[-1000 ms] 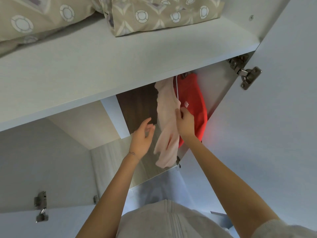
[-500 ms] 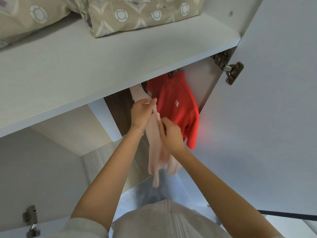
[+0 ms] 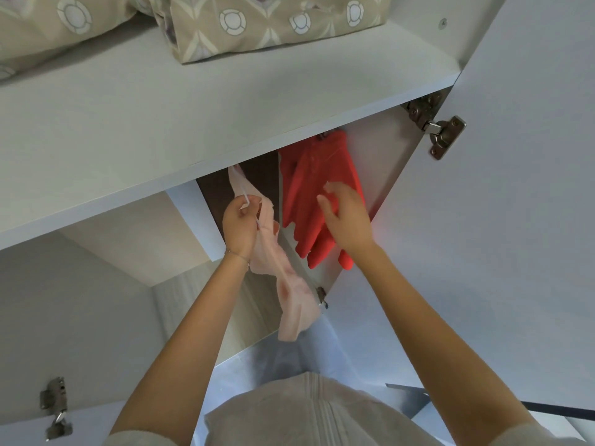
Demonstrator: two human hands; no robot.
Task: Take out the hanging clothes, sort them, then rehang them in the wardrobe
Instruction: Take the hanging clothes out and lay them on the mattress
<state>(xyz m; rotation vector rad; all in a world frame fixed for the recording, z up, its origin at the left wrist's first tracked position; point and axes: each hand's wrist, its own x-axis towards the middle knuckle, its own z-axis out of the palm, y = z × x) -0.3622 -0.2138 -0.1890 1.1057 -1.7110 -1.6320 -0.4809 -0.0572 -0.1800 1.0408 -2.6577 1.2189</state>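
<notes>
Hands below shelf edge: left grips pink garment; right, spread, touches red shirt.

Red garment — pale pink garment

White wardrobe, patterned pillows on its shelf, hinged door open

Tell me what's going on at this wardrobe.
A person stands at the open wardrobe, both arms raised. The left hand grips the pale pink garment near its top, by a white hanger. The right hand, fingers open, reaches over the red garment, which hangs under the shelf. Whether the pink one is off the rail cannot be seen.
</notes>
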